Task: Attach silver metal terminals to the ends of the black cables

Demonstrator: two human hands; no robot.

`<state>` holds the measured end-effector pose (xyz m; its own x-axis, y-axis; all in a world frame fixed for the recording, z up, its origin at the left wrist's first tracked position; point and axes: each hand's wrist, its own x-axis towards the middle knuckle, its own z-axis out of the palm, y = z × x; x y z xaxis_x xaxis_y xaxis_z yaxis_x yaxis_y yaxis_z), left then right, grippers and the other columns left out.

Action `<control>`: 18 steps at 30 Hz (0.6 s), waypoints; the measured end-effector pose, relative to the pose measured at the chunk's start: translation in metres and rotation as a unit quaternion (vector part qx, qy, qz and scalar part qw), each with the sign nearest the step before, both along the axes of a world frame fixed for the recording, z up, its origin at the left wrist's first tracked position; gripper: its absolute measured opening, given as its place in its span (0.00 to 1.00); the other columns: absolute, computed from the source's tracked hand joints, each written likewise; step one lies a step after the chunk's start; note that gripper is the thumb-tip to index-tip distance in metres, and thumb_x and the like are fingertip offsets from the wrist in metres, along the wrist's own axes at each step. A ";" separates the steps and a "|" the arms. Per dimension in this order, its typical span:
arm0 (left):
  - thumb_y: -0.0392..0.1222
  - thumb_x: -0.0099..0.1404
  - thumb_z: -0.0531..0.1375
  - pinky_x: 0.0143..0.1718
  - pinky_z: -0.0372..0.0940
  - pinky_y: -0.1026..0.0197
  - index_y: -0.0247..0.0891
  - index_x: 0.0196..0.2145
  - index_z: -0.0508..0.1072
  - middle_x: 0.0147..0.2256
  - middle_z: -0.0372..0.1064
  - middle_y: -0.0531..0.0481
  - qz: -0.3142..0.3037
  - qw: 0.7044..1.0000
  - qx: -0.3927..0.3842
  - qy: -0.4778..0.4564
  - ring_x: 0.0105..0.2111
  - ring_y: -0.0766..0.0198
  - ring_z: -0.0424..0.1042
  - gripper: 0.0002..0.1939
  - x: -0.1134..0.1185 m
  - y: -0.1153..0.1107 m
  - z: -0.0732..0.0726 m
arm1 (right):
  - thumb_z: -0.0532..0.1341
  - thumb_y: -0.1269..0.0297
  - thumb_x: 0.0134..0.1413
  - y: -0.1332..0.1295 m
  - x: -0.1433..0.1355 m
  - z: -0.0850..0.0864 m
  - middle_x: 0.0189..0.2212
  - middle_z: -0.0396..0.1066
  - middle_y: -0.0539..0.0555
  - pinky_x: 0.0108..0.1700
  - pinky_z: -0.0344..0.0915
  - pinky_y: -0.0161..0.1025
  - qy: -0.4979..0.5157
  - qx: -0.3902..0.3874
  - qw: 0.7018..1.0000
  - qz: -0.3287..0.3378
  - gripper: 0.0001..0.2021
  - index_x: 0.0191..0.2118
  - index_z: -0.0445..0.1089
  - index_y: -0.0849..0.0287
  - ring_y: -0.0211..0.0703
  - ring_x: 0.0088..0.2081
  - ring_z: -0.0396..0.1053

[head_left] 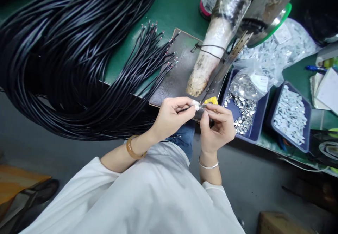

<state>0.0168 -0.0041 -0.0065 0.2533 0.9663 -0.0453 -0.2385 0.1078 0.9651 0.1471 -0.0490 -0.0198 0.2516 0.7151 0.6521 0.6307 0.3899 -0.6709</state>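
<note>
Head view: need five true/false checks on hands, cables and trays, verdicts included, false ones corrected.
1. The bare left hand holds a thin black cable. True.
2. The amber-brown rounded bangle is on the right wrist. False: it is on the left wrist; the right wears a thin silver-coloured bangle.
3. The dark blue plastic tray nearest the bare right hand contains small shiny metal pieces. True.
4. The smaller dark blue plastic tray at picture right contains black pieces. False: they are small pale grey pieces.
5. The large bundle of black cables lies at picture left. True.
</note>
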 end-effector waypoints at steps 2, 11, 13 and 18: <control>0.37 0.58 0.65 0.26 0.64 0.69 0.33 0.29 0.79 0.23 0.70 0.53 0.005 1.000 0.009 0.002 0.23 0.70 0.68 0.04 0.000 0.000 0.002 | 0.66 0.76 0.54 0.002 -0.001 0.002 0.40 0.77 0.51 0.43 0.78 0.43 0.000 0.013 1.000 -0.003 0.09 0.38 0.71 0.55 0.41 0.41 0.77; 0.37 0.60 0.63 0.30 0.65 0.68 0.34 0.29 0.79 0.26 0.73 0.51 -0.036 0.999 0.004 0.021 0.26 0.69 0.69 0.05 -0.006 -0.002 0.001 | 0.65 0.74 0.54 -0.004 0.002 0.000 0.41 0.77 0.52 0.38 0.79 0.41 -0.028 0.006 0.999 0.021 0.08 0.37 0.69 0.55 0.41 0.40 0.78; 0.37 0.60 0.63 0.28 0.62 0.68 0.33 0.28 0.77 0.24 0.70 0.52 -0.040 0.999 0.006 0.019 0.25 0.70 0.66 0.05 -0.006 -0.002 0.002 | 0.65 0.74 0.54 -0.004 0.002 -0.001 0.40 0.77 0.52 0.39 0.79 0.42 -0.021 0.008 0.999 0.023 0.07 0.36 0.69 0.55 0.41 0.40 0.78; 0.34 0.61 0.60 0.21 0.46 0.68 0.33 0.27 0.72 0.18 0.50 0.61 -0.136 0.987 0.045 0.079 0.19 0.75 0.48 0.05 -0.013 -0.007 0.004 | 0.62 0.67 0.60 -0.015 0.013 0.009 0.25 0.73 0.46 0.27 0.73 0.38 0.037 0.011 0.999 -0.009 0.04 0.33 0.68 0.56 0.36 0.24 0.73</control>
